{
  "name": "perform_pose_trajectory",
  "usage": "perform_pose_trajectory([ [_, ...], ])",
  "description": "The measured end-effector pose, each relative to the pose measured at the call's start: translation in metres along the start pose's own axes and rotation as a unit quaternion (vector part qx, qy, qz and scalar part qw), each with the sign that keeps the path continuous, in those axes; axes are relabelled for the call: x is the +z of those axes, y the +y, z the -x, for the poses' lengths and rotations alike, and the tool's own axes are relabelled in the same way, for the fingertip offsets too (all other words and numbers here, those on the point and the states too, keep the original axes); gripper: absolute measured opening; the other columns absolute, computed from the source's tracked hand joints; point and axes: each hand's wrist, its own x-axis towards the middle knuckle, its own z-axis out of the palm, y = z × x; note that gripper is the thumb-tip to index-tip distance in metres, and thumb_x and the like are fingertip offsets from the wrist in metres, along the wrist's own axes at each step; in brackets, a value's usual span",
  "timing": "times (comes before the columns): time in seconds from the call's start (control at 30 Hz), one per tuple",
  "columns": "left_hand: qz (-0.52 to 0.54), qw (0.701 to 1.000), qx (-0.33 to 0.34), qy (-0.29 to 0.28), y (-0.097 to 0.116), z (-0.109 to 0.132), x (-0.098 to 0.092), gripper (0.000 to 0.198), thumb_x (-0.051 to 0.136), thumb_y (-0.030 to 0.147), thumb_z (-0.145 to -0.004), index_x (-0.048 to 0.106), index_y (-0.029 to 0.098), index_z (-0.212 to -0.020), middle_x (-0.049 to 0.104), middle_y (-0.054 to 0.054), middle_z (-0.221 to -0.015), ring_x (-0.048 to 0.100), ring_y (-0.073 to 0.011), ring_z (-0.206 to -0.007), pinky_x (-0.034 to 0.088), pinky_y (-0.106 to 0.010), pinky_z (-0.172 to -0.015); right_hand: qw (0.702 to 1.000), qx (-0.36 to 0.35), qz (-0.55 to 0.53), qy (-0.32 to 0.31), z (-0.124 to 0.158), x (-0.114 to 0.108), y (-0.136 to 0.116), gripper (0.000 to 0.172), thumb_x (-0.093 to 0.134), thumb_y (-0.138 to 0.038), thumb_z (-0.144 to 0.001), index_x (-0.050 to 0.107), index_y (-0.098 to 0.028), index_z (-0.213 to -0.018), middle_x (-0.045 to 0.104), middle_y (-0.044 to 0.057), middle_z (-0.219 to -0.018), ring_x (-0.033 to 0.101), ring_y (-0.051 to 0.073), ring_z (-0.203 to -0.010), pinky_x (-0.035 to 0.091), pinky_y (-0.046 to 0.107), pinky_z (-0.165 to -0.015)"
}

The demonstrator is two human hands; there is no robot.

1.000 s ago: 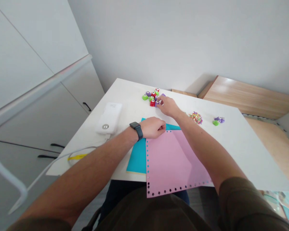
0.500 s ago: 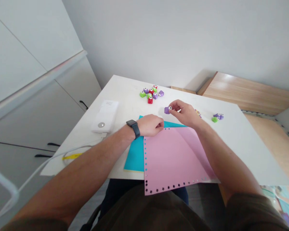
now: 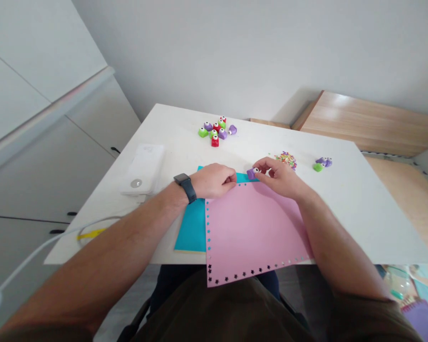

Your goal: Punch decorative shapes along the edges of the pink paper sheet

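A pink sheet of paper (image 3: pixel 257 228) lies over blue sheets (image 3: pixel 189 232), its lower edge hanging past the table's front. Star-shaped holes run along its left and bottom edges, with a couple at the top left. My left hand (image 3: pixel 216 181) has its fingers curled at the sheet's top left corner, seemingly holding it; the fingertips are hidden. Between the thumb and fingers of my right hand (image 3: pixel 278 176) is a small purple craft punch (image 3: pixel 252 173) with a white eye-like button. It is at the sheet's top edge; whether paper sits in its slot I cannot tell.
Several red, green and purple punches (image 3: pixel 215 141) cluster at the back of the white table (image 3: pixel 356 213). Three more (image 3: pixel 319 167) stand at the right. Colourful paper bits (image 3: pixel 287 160) are heaped behind my right hand. A white device (image 3: pixel 144 168) with a cable lies left.
My right hand has brought the purple punch down and nearer to the pink sheet's top edge. The heap of paper bits now shows more fully. The view has shifted slightly.
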Motion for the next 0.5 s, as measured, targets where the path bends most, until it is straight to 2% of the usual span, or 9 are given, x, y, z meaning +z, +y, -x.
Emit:
perform_pose_trajectory([
  [0.17,0.000,1.000,-0.002,-0.003,0.001,0.000,-0.001,0.017,0.060,0.026,-0.093,0.077,0.021,-0.096,0.078,-0.001,-0.086,0.067,-0.0152,-0.071,0.039,-0.028,-0.064,0.999,-0.036,0.036,0.005,0.001,0.009,-0.001,0.020,0.066,-0.028,-0.095,0.074,-0.023,-0.113,0.077,0.005,-0.103,0.069,0.020,-0.089,0.054,0.035,-0.082],
  [0.37,0.001,1.000,-0.009,-0.007,0.003,0.001,-0.003,0.018,0.060,0.025,-0.092,0.077,0.021,-0.097,0.079,-0.001,-0.088,0.067,-0.0152,-0.071,0.040,-0.028,-0.064,0.998,-0.041,0.043,0.014,0.001,0.017,-0.004,0.024,0.072,-0.028,-0.091,0.076,-0.023,-0.115,0.077,0.007,-0.103,0.071,0.021,-0.089,0.056,0.037,-0.085],
  [0.5,0.001,1.000,-0.006,-0.006,0.003,0.000,-0.003,0.018,0.061,0.026,-0.093,0.077,0.021,-0.097,0.079,-0.001,-0.087,0.068,-0.0158,-0.074,0.041,-0.027,-0.066,0.999,-0.030,0.039,0.010,0.002,0.016,-0.001,0.033,0.069,-0.021,-0.090,0.074,-0.024,-0.123,0.079,0.006,-0.110,0.073,0.023,-0.099,0.056,0.039,-0.092],
])
